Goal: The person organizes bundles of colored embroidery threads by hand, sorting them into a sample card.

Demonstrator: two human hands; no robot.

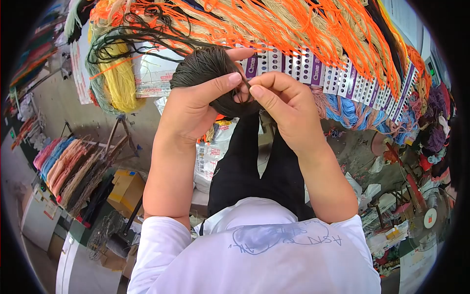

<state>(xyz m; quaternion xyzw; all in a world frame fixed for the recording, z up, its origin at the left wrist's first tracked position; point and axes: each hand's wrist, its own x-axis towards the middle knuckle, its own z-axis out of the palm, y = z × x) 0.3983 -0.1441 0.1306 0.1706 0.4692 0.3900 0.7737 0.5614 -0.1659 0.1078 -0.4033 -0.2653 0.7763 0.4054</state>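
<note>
A thick bundle of dark green thread hangs over my left hand, whose thumb and fingers curl round it. Beside it, my right hand pinches a few dark strands between thumb and index finger, at the bundle's right side. Loose dark strands trail from the bundle to the upper left. Just beyond my hands lie punched cards with purple labels and long orange and beige threads.
A yellow skein hangs at the upper left. Coloured skeins on a rack and a cardboard box stand at the left. Blue threads hang below the cards. A fan is at the lower right.
</note>
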